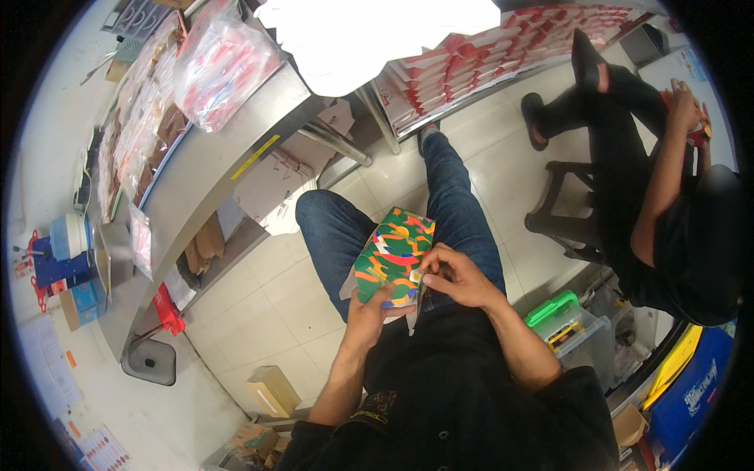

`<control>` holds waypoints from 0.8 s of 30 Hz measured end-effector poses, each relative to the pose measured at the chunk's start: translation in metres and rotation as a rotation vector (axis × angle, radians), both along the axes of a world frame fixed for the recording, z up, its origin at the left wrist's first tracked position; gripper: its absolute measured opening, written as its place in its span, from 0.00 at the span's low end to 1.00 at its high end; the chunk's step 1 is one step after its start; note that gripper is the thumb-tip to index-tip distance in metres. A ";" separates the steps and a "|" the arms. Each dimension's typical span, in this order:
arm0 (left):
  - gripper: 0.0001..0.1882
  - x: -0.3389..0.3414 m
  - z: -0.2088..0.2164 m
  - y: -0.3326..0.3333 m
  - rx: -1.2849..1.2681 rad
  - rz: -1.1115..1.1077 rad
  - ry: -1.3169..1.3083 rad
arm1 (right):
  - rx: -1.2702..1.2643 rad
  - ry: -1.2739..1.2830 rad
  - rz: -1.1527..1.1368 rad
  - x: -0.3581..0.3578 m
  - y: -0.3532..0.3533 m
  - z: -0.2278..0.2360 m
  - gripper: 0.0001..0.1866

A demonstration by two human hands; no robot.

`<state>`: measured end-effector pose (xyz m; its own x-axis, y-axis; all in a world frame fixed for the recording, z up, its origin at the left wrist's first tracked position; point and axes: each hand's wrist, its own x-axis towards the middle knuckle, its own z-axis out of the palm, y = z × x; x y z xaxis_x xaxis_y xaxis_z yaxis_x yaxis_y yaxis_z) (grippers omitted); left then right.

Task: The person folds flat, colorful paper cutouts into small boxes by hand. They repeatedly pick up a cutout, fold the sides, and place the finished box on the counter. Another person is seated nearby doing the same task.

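A green cardboard box (395,250) printed with orange, red, white and blue shapes lies across my lap, over my jeans. Thin grey-white flaps stick out at its left side and its near end, so that end looks unfolded. My left hand (369,315) grips the near left corner, thumb on the printed face and the other fingers partly hidden beneath. At the right edge, my right hand (455,275) has its fingers curled in against the box beside a loose flap. What exactly its fingertips pinch is hard to see.
To the left curves a metal table (259,129) with plastic-wrapped packs (224,67). Stacked red and white cartons (487,63) stand ahead. A person in black sits on the right near a dark stool (561,212). A clear bin (577,334) stands by my right elbow, a small carton (273,391) lower left.
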<state>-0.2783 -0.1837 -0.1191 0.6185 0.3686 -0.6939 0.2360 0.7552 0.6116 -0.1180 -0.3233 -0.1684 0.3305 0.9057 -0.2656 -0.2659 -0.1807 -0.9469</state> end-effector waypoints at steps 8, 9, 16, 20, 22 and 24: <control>0.21 0.011 0.011 -0.004 0.221 -0.072 0.104 | 0.147 0.294 -0.144 -0.013 -0.009 -0.011 0.13; 0.21 0.012 0.013 -0.004 0.240 -0.062 0.103 | 0.148 0.314 -0.158 -0.013 -0.009 -0.010 0.13; 0.16 0.011 0.008 -0.005 0.415 -0.168 0.040 | 0.078 0.254 -0.223 -0.017 -0.005 -0.007 0.13; 0.08 0.008 0.003 -0.002 0.849 -0.481 -0.030 | 0.087 0.224 -0.220 -0.017 -0.003 -0.007 0.13; 0.05 0.006 0.003 -0.001 0.857 -0.514 0.025 | 0.064 0.224 -0.240 -0.019 -0.001 -0.005 0.13; 0.04 0.003 0.001 0.000 0.806 -0.530 0.096 | 0.041 0.254 -0.266 -0.020 0.000 -0.005 0.13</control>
<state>-0.2750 -0.1840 -0.1177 0.7953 0.4454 -0.4113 0.5010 -0.1008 0.8596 -0.1385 -0.3233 -0.1739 0.4836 0.8089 -0.3345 -0.5262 -0.0367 -0.8496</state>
